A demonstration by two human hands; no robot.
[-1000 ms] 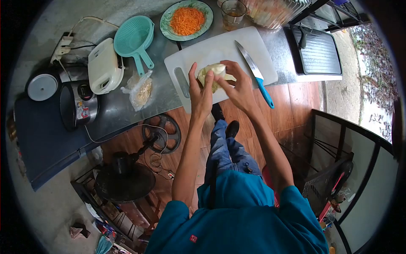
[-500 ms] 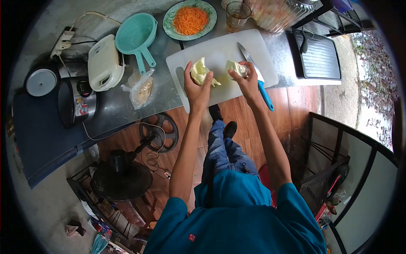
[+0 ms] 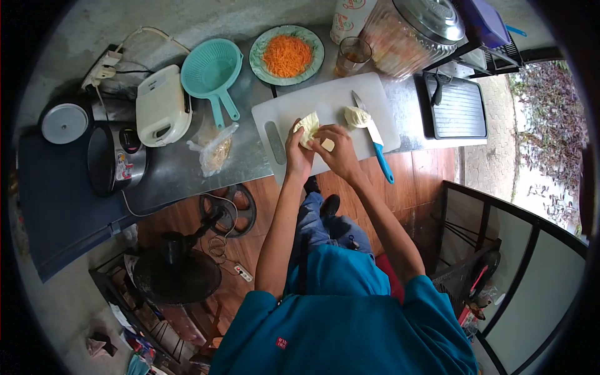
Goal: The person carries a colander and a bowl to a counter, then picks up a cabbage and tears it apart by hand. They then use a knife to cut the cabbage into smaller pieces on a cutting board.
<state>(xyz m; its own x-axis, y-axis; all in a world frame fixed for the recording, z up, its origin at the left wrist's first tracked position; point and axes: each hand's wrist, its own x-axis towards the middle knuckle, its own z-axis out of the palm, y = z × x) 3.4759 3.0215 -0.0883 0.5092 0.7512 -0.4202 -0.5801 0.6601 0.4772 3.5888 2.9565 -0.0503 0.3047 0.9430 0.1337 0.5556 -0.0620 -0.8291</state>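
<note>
My left hand [image 3: 299, 152] is closed around a pale green piece of cabbage [image 3: 308, 123] above the near part of the white cutting board [image 3: 300, 100]. From the right, my right hand [image 3: 337, 150] meets it, fingers bent against the cabbage's edge. A small pale bit [image 3: 327, 144] shows by the right fingers. Another cabbage chunk [image 3: 357, 117] lies on the board, overlapping the blade of a knife [image 3: 383, 164] whose blue handle juts past the board's near edge. Part of the held cabbage is hidden behind my fingers.
Behind the board stand a plate of shredded carrot [image 3: 287, 55], a glass [image 3: 352, 56] and a large jar [image 3: 406, 37]. Leftward are a teal colander [image 3: 211, 69], a plastic bag [image 3: 215, 153] and a sandwich maker [image 3: 162, 106]. A grill pan [image 3: 458, 106] sits at right.
My right hand has let go of its cabbage chunk, which now lies on the board by the knife. That hand has moved left to the cabbage in my left hand.
</note>
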